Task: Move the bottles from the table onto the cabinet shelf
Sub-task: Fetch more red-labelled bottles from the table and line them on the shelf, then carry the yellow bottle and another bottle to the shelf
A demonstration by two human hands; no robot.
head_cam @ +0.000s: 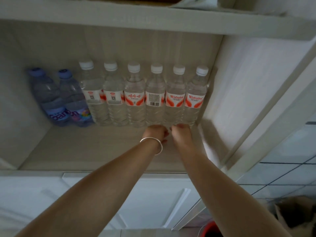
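Where both hands [168,132] meet bottles [174,98], fingers hidden (grip unclear).

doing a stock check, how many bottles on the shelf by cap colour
White-capped clear bottles: 6
Blue-capped bluish bottles: 2
Total: 8, all upright in one row at the back of the shelf.

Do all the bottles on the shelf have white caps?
No, six bottles have white caps, but the two purple-tinted bottles at the left end of the row have purple caps.
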